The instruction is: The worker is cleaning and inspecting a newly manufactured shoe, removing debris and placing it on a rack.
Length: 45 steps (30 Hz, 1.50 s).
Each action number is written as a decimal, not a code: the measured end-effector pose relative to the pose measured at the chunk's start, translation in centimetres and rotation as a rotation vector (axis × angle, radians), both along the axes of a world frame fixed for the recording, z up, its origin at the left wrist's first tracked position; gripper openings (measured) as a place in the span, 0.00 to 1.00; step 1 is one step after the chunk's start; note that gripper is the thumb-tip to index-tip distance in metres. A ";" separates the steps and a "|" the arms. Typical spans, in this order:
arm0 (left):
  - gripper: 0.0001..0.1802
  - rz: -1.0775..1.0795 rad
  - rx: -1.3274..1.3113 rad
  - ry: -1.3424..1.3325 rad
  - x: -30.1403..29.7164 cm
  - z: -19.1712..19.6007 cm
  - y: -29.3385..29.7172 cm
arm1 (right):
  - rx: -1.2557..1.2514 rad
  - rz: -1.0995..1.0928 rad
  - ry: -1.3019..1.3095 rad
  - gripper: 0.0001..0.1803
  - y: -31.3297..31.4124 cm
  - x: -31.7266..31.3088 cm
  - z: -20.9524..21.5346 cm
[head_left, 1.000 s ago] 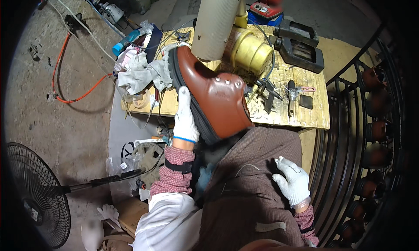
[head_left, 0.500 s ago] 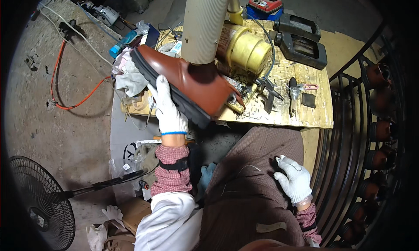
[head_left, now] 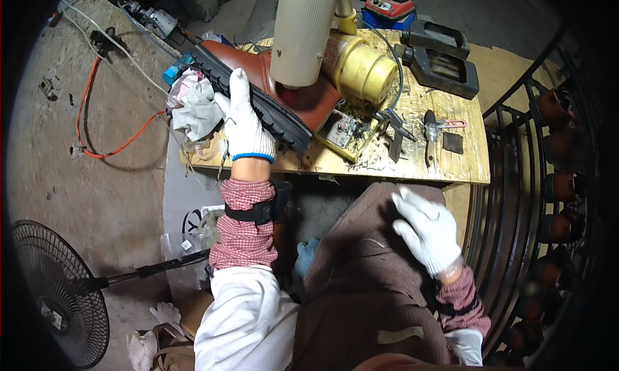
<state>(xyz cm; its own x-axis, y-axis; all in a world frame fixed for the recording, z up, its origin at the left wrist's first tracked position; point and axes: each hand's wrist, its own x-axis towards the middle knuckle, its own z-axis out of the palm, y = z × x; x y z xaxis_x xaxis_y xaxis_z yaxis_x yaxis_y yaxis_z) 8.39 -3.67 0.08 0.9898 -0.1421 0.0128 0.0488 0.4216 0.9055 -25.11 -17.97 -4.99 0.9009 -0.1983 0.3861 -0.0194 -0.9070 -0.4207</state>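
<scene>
Gloved hands work apart: the left hand (head_left: 244, 123) is wrapped around the black ridged sole of a brown boot (head_left: 271, 100), holding it tilted on its side at the near left part of the wooden counter (head_left: 412, 168), with the boot's upper pushed against a cream cylinder (head_left: 303, 32) that rises from the counter. The right hand (head_left: 425, 229) lies open, fingers spread, on the person's brown-clad lap (head_left: 361, 287), well below the counter's near edge and holding nothing. Just left of the boot, crumpled white rags (head_left: 196, 110) hang over the counter's left edge. Right of the cylinder sits a yellow drum-shaped machine part (head_left: 367, 65), then small metal tools (head_left: 429, 129) scattered toward the right end, where the boards show bare. Beyond the right edge a curved black metal rack (head_left: 516, 197) stands close, holding more brown boots (head_left: 561, 184). On the concrete floor (head_left: 64, 145) to the left lie an orange cable (head_left: 97, 145) and a black fan (head_left: 55, 293).
</scene>
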 end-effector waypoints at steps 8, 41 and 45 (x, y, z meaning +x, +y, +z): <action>0.43 -0.049 -0.128 0.069 -7.5 -2.3 4.6 | -0.358 0.262 -0.437 0.25 4.4 12.9 7.0; 0.48 -1.211 0.085 0.258 -20.3 -5.0 -5.7 | -0.651 -1.276 0.324 0.33 -27.0 -17.5 25.8; 0.50 -1.093 0.008 0.254 -18.9 -5.4 -3.1 | -0.813 -1.383 0.098 0.33 -20.3 -19.3 26.7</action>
